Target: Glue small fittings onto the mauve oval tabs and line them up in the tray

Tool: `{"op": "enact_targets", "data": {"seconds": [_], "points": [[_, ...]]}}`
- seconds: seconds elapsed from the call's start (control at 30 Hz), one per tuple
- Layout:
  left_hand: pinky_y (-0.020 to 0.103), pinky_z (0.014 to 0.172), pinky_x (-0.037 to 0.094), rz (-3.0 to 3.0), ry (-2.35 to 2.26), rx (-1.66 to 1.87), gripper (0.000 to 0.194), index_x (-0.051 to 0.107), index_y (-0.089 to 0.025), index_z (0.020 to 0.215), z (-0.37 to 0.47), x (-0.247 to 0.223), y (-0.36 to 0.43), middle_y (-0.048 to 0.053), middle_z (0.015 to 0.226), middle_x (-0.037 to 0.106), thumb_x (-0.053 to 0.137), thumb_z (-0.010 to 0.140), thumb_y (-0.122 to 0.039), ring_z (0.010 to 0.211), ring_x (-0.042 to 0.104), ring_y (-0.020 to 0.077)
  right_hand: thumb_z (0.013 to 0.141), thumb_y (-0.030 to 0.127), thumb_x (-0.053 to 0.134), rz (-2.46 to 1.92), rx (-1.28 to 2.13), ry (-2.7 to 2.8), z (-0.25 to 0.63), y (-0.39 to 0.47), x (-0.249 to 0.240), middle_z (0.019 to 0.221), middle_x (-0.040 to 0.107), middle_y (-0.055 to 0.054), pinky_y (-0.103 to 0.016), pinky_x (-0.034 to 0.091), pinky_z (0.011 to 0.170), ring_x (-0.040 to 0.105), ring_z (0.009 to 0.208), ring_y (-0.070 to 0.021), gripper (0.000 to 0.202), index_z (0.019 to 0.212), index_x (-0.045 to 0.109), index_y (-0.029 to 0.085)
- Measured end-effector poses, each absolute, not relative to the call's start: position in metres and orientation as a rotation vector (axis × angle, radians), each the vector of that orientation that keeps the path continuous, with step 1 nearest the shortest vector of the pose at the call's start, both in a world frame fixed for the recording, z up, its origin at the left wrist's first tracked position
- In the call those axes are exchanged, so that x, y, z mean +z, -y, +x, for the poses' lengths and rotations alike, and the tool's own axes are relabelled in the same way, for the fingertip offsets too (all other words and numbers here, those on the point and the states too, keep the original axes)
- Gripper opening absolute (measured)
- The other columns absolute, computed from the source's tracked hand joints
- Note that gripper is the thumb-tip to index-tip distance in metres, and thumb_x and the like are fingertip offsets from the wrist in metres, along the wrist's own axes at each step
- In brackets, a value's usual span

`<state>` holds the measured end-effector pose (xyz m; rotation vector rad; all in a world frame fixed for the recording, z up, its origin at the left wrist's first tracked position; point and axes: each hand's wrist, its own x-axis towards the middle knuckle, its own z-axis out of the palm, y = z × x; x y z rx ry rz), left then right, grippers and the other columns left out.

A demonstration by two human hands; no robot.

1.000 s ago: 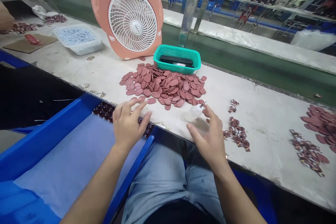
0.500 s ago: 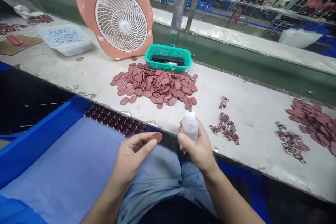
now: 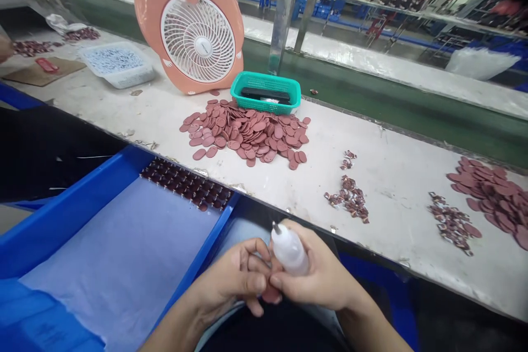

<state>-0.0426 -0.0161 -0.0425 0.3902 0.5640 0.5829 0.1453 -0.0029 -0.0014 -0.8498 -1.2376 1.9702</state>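
My right hand (image 3: 319,267) is closed around a white squeeze bottle (image 3: 291,253) with a thin metal nozzle, tilted up and to the left. Close against it, my left hand (image 3: 243,272) has its thumb and fingers on a reddish-brown oval piece (image 3: 271,292), partly hidden between the hands. The right thumb also lies at the edge of this piece. Both hands are over my lap, below the table edge. On the table ahead lies a heap of similar oval pieces (image 3: 256,135).
A green basket (image 3: 266,107) with dark items and an orange fan (image 3: 144,16) stand behind the heap. Small brown pieces (image 3: 350,198) and more ovals (image 3: 490,192) lie right. A blue tray (image 3: 94,187) with rows of dark parts (image 3: 185,184) sits left, near a white tub (image 3: 119,77).
Both hands have come together lower, over my lap. The bottle has moved down and tipped leftward, and the oval piece has moved down and right beneath it.
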Motion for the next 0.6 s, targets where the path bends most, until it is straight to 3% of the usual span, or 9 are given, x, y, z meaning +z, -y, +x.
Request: {"op": "enact_targets", "data": {"seconds": [0.1, 0.2, 0.3, 0.4, 0.53, 0.6], "points": [[0.017, 0.042, 0.055, 0.341, -0.467, 0.466, 0.052, 0.072, -0.011, 0.085, -0.028, -0.051, 0.034, 0.008, 0.067, 0.075, 0.097, 0.05, -0.039, 0.06, 0.073, 0.0184, 0.078, 0.021, 0.077, -0.816, 2.01, 1.286, 0.154, 0.024, -0.004, 0.07, 0.063, 0.002, -0.019, 0.043, 0.051, 0.059, 0.055, -0.0103, 0.028, 0.092, 0.052, 0.021], [0.015, 0.038, 0.053, 0.314, -0.448, 0.497, 0.054, 0.073, -0.013, 0.087, -0.018, -0.056, 0.043, 0.007, 0.069, 0.076, 0.098, 0.047, -0.039, 0.054, 0.071, 0.0157, 0.079, 0.029, 0.08, -0.923, 1.88, 1.236, 0.164, 0.038, -0.007, 0.074, 0.062, 0.002, -0.021, 0.046, 0.054, 0.059, 0.058, -0.011, 0.042, 0.107, 0.049, 0.023], [0.012, 0.041, 0.051, 0.297, -0.477, 0.609, 0.05, 0.074, -0.019, 0.1, -0.013, -0.052, 0.042, 0.004, 0.075, 0.077, 0.093, 0.059, -0.04, 0.061, 0.072, 0.0135, 0.082, 0.049, 0.075, -1.071, 1.675, 1.086, 0.176, 0.044, -0.007, 0.079, 0.057, 0.003, -0.019, 0.041, 0.049, 0.051, 0.056, -0.0094, 0.061, 0.124, 0.036, 0.027], [0.012, 0.044, 0.051, 0.265, -0.581, 0.743, 0.04, 0.074, -0.021, 0.104, -0.011, -0.041, 0.039, 0.003, 0.079, 0.077, 0.087, 0.071, -0.038, 0.067, 0.072, 0.0116, 0.089, 0.057, 0.063, -1.177, 1.602, 1.055, 0.189, 0.048, -0.004, 0.08, 0.056, 0.004, -0.017, 0.033, 0.042, 0.043, 0.05, -0.0087, 0.055, 0.125, 0.03, 0.032], [0.013, 0.046, 0.052, 0.213, -0.697, 0.899, 0.036, 0.075, -0.022, 0.1, -0.01, -0.03, 0.038, 0.002, 0.083, 0.077, 0.088, 0.069, -0.037, 0.072, 0.073, 0.0125, 0.083, 0.042, 0.076, -1.219, 1.341, 1.044, 0.198, 0.052, 0.0, 0.091, 0.061, -0.001, -0.02, 0.04, 0.049, 0.053, 0.062, -0.0119, 0.046, 0.117, 0.047, 0.03], [0.013, 0.048, 0.053, 0.208, -0.688, 0.928, 0.032, 0.076, -0.024, 0.099, -0.01, -0.027, 0.037, 0.002, 0.087, 0.078, 0.087, 0.071, -0.036, 0.075, 0.074, 0.0124, 0.076, 0.042, 0.08, -1.156, 1.206, 0.989, 0.198, 0.053, -0.002, 0.094, 0.062, -0.004, -0.024, 0.044, 0.054, 0.059, 0.07, -0.0155, 0.045, 0.111, 0.056, 0.027]]}}
